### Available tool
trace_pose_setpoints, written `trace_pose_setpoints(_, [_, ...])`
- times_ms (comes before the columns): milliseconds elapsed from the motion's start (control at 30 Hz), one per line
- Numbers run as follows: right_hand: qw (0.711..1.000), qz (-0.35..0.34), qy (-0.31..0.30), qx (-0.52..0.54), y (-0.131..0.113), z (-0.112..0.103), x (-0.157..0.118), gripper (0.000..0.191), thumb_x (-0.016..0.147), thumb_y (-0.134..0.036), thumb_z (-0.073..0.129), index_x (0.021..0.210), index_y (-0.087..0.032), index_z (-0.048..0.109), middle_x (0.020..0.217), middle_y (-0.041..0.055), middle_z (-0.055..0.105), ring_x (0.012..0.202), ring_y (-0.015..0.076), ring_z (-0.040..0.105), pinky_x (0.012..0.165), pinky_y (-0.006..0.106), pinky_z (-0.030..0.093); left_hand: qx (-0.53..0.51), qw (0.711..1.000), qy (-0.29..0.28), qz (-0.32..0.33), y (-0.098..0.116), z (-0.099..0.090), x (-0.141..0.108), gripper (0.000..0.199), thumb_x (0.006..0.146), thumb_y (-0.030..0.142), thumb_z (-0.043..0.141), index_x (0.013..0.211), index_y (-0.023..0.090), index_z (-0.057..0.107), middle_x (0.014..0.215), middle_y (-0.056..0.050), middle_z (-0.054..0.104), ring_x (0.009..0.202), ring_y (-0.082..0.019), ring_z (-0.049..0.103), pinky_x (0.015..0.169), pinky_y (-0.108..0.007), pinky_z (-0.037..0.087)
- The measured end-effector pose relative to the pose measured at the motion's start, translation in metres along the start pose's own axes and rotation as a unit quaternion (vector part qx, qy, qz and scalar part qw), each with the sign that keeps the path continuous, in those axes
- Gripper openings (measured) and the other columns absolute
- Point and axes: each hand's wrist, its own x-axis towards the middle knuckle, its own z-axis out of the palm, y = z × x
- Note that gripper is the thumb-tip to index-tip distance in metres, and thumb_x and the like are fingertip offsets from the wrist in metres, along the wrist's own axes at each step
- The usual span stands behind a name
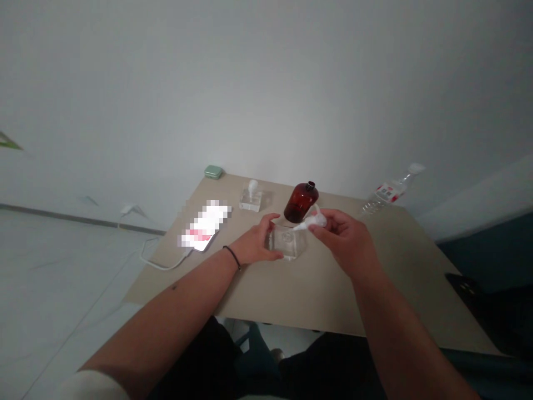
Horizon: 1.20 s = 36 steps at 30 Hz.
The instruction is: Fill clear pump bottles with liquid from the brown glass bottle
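My left hand (258, 243) grips the side of a clear square glass or acrylic block (288, 243) lying on the beige table top (325, 289). My right hand (342, 240) pinches a small white squeeze bottle with a pointed tip (312, 221), and that tip points left, just above the block. Directly behind the hands stands a dark amber glass bottle (301, 202) with an open neck and no cap. The white item's tip and the block look apart, though the exact gap is hard to judge.
Farther back stands a second clear block (250, 200) with a white object on it. A phone (204, 225), blurred out, lies at the left on a white cable (160, 262). A green case (213, 171) sits at the far corner, and a plastic water bottle (391, 190) lies at the right.
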Motion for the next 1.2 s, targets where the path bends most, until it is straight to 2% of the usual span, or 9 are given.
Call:
trace_pose_setpoints(233, [0.995, 0.003, -0.045, -0.088, 0.003, 0.006, 0.007, 0.035, 0.075, -0.043, 0.07, 0.1, -0.019, 0.075, 0.062, -0.0024, 0.06, 0.055, 0.0141, 0.052, 0.054, 0.028, 0.038, 0.006, 1.0, 0.002, 0.003, 0.0, 0.0, 0.0, 0.103, 0.064, 0.036, 0.085, 0.147, 0.022, 0.025, 0.116, -0.01, 0.059, 0.106, -0.027, 0.062, 0.096, -0.046, 0.049])
trace_pose_setpoints(367, [0.99, -0.044, -0.056, -0.118, 0.021, 0.027, 0.013, 0.026, 0.071, -0.037, 0.073, 0.091, -0.02, 0.075, 0.08, 0.004, 0.068, 0.073, 0.0207, 0.062, 0.07, 0.035, 0.047, 0.021, 1.0, 0.006, -0.001, 0.002, -0.001, 0.0, 0.103, 0.064, 0.037, 0.085, 0.147, 0.022, 0.026, 0.116, -0.011, 0.059, 0.107, -0.028, 0.061, 0.097, -0.047, 0.048])
trace_pose_setpoints(500, [0.991, -0.083, -0.036, -0.098, 0.042, 0.045, 0.009, 0.023, 0.073, -0.035, 0.071, 0.09, -0.02, 0.073, 0.099, 0.0087, 0.068, 0.094, 0.0257, 0.064, 0.087, 0.041, 0.049, 0.022, 1.0, 0.01, -0.006, 0.005, -0.001, 0.0, 0.105, 0.062, 0.036, 0.086, 0.147, 0.02, 0.027, 0.116, -0.011, 0.06, 0.103, -0.026, 0.062, 0.094, -0.045, 0.049])
trace_pose_setpoints(633, [0.993, -0.089, 0.023, -0.076, 0.055, 0.055, 0.001, 0.023, 0.074, -0.038, 0.072, 0.09, -0.022, 0.069, 0.103, 0.0087, 0.066, 0.101, 0.0275, 0.062, 0.094, 0.046, 0.047, 0.043, 0.999, 0.01, 0.001, 0.005, 0.0, -0.002, 0.105, 0.065, 0.036, 0.084, 0.149, 0.018, 0.025, 0.118, -0.012, 0.06, 0.1, -0.026, 0.064, 0.092, -0.045, 0.051])
trace_pose_setpoints(733, [0.994, -0.082, 0.057, -0.041, 0.062, 0.063, -0.001, 0.025, 0.073, -0.04, 0.073, 0.087, -0.023, 0.063, 0.098, 0.0068, 0.064, 0.096, 0.0263, 0.061, 0.088, 0.044, 0.049, 0.074, 0.996, 0.015, 0.037, 0.005, 0.002, -0.004, 0.101, 0.07, 0.032, 0.08, 0.152, 0.019, 0.023, 0.121, -0.012, 0.061, 0.102, -0.026, 0.065, 0.093, -0.045, 0.053])
trace_pose_setpoints(900, [0.996, -0.024, 0.06, 0.055, 0.069, 0.077, -0.003, 0.03, 0.074, -0.044, 0.071, 0.091, -0.024, 0.058, 0.092, 0.0039, 0.064, 0.083, 0.023, 0.061, 0.083, 0.043, 0.05, 0.137, 0.981, 0.005, 0.136, 0.009, 0.001, -0.006, 0.085, 0.079, 0.026, 0.072, 0.152, 0.027, 0.029, 0.142, -0.012, 0.052, 0.128, -0.028, 0.057, 0.108, -0.047, 0.048])
trace_pose_setpoints(967, [0.995, -0.024, 0.037, 0.089, 0.072, 0.079, -0.004, 0.031, 0.076, -0.044, 0.07, 0.098, -0.024, 0.063, 0.097, 0.0057, 0.066, 0.091, 0.0248, 0.063, 0.089, 0.045, 0.05, 0.152, 0.978, -0.006, 0.146, 0.01, 0.001, -0.006, 0.08, 0.082, 0.027, 0.071, 0.151, 0.029, 0.031, 0.141, -0.011, 0.052, 0.128, -0.028, 0.057, 0.107, -0.046, 0.049])
trace_pose_setpoints(1100, [0.983, -0.055, -0.004, 0.174, 0.083, 0.075, -0.01, 0.036, 0.075, -0.039, 0.074, 0.109, -0.029, 0.072, 0.128, 0.0065, 0.065, 0.128, 0.0285, 0.055, 0.113, 0.048, 0.037, 0.161, 0.978, -0.002, 0.135, 0.01, 0.001, -0.005, 0.078, 0.083, 0.031, 0.071, 0.151, 0.029, 0.034, 0.137, -0.011, 0.054, 0.123, -0.027, 0.059, 0.104, -0.046, 0.052])
trace_pose_setpoints(1200, [0.96, -0.009, -0.014, 0.28, 0.092, 0.071, -0.011, 0.031, 0.075, -0.045, 0.074, 0.104, -0.033, 0.076, 0.136, 0.0026, 0.064, 0.136, 0.0284, 0.051, 0.117, 0.049, 0.034, 0.165, 0.977, -0.002, 0.134, 0.008, 0.001, -0.005, 0.078, 0.084, 0.034, 0.071, 0.152, 0.03, 0.032, 0.139, -0.01, 0.053, 0.123, -0.027, 0.059, 0.104, -0.046, 0.051])
